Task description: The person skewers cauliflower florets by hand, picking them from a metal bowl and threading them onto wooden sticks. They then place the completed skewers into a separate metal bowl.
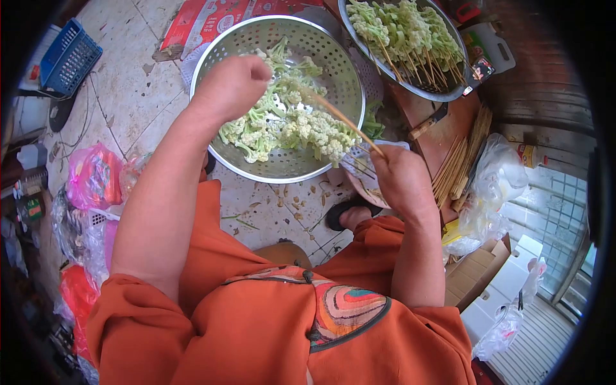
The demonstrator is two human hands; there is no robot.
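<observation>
A perforated metal colander (pixel 221 151) stands before me, with pale cauliflower florets (pixel 256 138) spread inside. My left hand (pixel 234 83) is over its left part, fingers curled in; what they hold, if anything, is hidden. At the colander's right side, my right hand (pixel 404 176) is closed around the ends of several thin bamboo skewers (pixel 346 120). One skewer points up and left over the florets. Others run lower, toward a cauliflower cluster (pixel 321 131) at the colander's right rim.
A second metal bowl (pixel 443 96) at the upper right holds skewered cauliflower (pixel 404 29). Near it lie a knife (pixel 428 122) and bundled bamboo sticks (pixel 452 170). A blue basket (pixel 70 58) stands at the left, above plastic bags (pixel 96 173). Cardboard boxes (pixel 478 273) are at the right.
</observation>
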